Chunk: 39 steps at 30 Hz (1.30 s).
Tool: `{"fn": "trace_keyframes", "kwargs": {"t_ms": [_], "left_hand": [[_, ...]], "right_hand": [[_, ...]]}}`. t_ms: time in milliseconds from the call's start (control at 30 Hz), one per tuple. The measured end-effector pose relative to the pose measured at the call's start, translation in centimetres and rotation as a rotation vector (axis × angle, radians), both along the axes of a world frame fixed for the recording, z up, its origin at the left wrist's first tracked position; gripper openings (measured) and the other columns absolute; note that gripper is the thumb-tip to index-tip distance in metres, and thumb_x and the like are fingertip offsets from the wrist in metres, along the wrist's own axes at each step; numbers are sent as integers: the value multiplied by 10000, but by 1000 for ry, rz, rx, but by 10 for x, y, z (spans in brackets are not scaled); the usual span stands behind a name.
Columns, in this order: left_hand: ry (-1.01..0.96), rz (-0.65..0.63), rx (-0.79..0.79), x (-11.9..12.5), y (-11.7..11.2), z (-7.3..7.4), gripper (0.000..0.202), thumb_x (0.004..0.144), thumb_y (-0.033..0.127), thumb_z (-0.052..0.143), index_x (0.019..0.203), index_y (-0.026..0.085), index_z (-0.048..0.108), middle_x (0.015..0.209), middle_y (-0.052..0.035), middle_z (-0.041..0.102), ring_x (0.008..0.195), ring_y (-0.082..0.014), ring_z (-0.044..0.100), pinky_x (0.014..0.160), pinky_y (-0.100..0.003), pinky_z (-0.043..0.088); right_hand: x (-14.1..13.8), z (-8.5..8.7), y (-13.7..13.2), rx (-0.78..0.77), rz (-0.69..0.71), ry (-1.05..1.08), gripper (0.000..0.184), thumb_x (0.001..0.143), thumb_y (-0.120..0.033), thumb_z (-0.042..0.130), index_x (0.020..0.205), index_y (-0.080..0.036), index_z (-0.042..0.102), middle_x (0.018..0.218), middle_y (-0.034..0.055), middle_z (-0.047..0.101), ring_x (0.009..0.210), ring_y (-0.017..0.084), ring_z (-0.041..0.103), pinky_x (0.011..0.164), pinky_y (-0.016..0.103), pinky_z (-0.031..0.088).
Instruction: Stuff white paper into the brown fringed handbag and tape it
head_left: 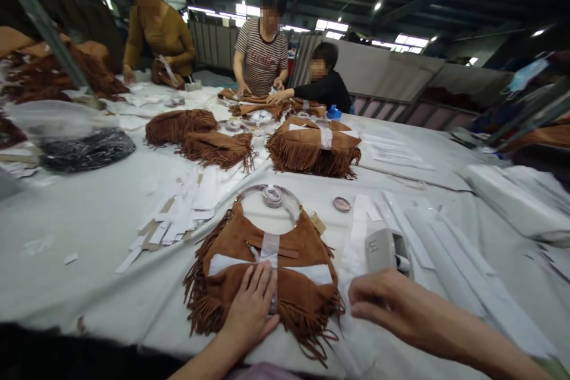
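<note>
A brown fringed suede handbag [267, 279] lies flat before me, its wrapped handle loop pointing away. White paper strips [312, 273] and a clear plastic band [269, 244] cross its front. My left hand [253, 300] rests on the bag's lower middle with the fingers stretched out, touching the band. To the right of the bag, my right hand [378, 300] hovers with curled fingers and thumb drawn in; what they hold, if anything, is hidden. Just beyond it stands a grey tape dispenser [378, 249]. A tan tag [317, 223] hangs beside the handle.
Cut paper strips [171, 222] lie to the left, near a bag of black material [86, 148]. Further back are more fringed handbags [312, 148] and several people at the table. A small coiled strap [342, 205] and long plastic-wrapped sheets [458, 261] lie on the right.
</note>
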State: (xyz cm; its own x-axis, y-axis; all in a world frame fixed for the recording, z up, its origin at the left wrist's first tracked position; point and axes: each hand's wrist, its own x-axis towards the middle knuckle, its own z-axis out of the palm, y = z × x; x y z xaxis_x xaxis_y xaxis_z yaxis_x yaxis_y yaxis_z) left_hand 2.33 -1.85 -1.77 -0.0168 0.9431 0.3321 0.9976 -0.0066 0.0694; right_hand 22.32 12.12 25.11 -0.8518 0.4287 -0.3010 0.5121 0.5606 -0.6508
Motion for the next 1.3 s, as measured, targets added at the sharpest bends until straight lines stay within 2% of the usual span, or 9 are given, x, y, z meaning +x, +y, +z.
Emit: {"fn": "trace_keyframes", "kwargs": {"t_ms": [133, 233, 333, 400, 567, 833, 933, 1133, 1300], "left_hand": [[-48, -8, -3, -1, 1, -5, 863, 819, 510, 514, 1503, 136, 143, 1577, -169, 150, 1444, -319, 162, 1165, -486, 125], [-74, -21, -16, -1, 1, -4, 875, 829, 553, 493, 1507, 140, 124, 1576, -166, 157, 1444, -320, 161, 1166, -487, 128], [-94, -23, -25, -2, 1, -2, 867, 839, 551, 484, 1508, 141, 117, 1575, -160, 166, 1446, -314, 157, 1168, -479, 130], [-107, -22, -28, -3, 0, -1, 861, 842, 551, 484, 1509, 147, 119, 1574, -155, 172, 1447, -310, 156, 1169, -476, 128], [-116, -18, -19, -2, 1, -4, 847, 846, 565, 479, 1509, 172, 125, 1576, -143, 175, 1452, -305, 139, 1171, -490, 82], [-94, -3, 2, -2, 2, 0, 822, 862, 523, 456, 1504, 127, 131, 1581, -146, 147, 1460, -285, 110, 1174, -456, 41], [-92, -10, -3, -3, 1, 1, 818, 856, 513, 466, 1502, 129, 141, 1581, -144, 151, 1459, -287, 111, 1175, -467, 53], [-100, -33, -24, -6, 1, 0, 808, 868, 523, 440, 1502, 122, 141, 1578, -151, 158, 1456, -297, 120, 1172, -481, 69], [-95, -20, -31, -4, 2, -1, 811, 865, 536, 434, 1501, 122, 147, 1581, -152, 142, 1458, -298, 117, 1172, -497, 57]], "right_hand": [[-37, 32, -11, -107, 421, -112, 227, 866, -374, 591, 820, -194, 722, 742, 34, 688, 682, 148, 591, 627, 237, 410], [-70, 35, -4, -256, 650, -188, 352, 889, -453, 550, 875, -140, 710, 771, 54, 683, 667, 118, 576, 623, 213, 418], [-106, 17, 9, -367, 766, -261, 451, 859, -531, 564, 875, -100, 697, 759, 52, 663, 648, 107, 568, 596, 196, 417], [-129, -1, 18, -350, 827, -303, 486, 825, -570, 589, 858, -98, 699, 728, 34, 645, 637, 106, 558, 587, 194, 411], [-166, -36, 32, -14, 946, -412, 383, 839, -515, 592, 859, -155, 724, 675, 12, 640, 613, 116, 527, 570, 219, 377], [-177, -54, 45, 387, 942, -529, 173, 811, -268, 630, 923, -180, 727, 824, 63, 734, 645, 146, 574, 547, 241, 344], [-172, -40, 37, 426, 960, -500, 161, 816, -256, 617, 916, -184, 721, 807, 59, 733, 627, 146, 573, 522, 245, 320], [-147, 2, -1, 323, 1118, -409, 82, 828, -242, 632, 832, -213, 709, 714, 12, 715, 621, 140, 584, 495, 250, 306], [-137, 8, -21, 289, 1225, -465, 54, 810, -197, 654, 841, -205, 697, 761, 1, 731, 701, 140, 630, 500, 257, 320]]}}
